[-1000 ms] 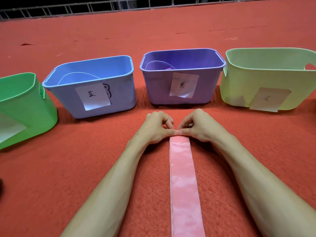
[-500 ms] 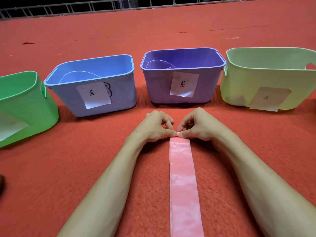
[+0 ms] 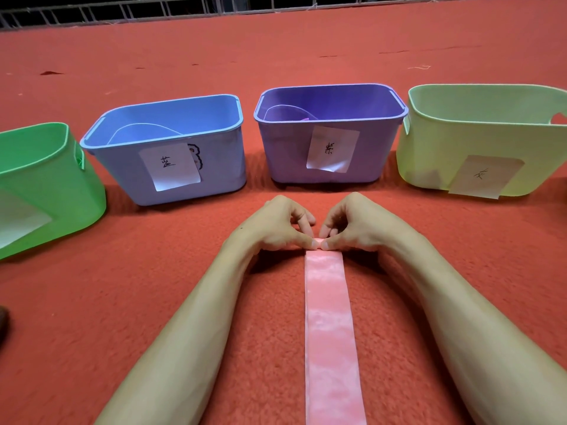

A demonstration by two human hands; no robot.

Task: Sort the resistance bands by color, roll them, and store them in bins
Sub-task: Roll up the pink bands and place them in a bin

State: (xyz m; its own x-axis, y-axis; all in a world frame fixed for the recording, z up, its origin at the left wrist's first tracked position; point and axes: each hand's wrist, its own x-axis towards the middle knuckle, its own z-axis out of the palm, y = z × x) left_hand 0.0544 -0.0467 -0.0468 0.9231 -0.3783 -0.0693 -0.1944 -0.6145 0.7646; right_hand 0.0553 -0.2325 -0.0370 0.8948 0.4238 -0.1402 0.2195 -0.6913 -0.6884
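A pink resistance band [image 3: 329,326] lies flat on the red carpet, running from the bottom edge up to my hands. Its far end is curled into a small roll, pinched between the fingertips of my left hand [image 3: 276,225] and my right hand [image 3: 359,223]. Behind my hands stand labelled bins in a row: green bin [image 3: 46,167], blue bin [image 3: 214,167], purple bin [image 3: 282,148] and yellow-green bin [image 3: 429,154]. A band lies inside the blue bin and another inside the purple bin.
Red carpet [image 3: 122,286] covers the whole floor. A metal railing [image 3: 184,10] runs along the far edge. A dark object [image 3: 3,320] shows at the left border.
The rolled end of the pink band has come slightly toward me as my fingers turn it. Both hands stay together on it.
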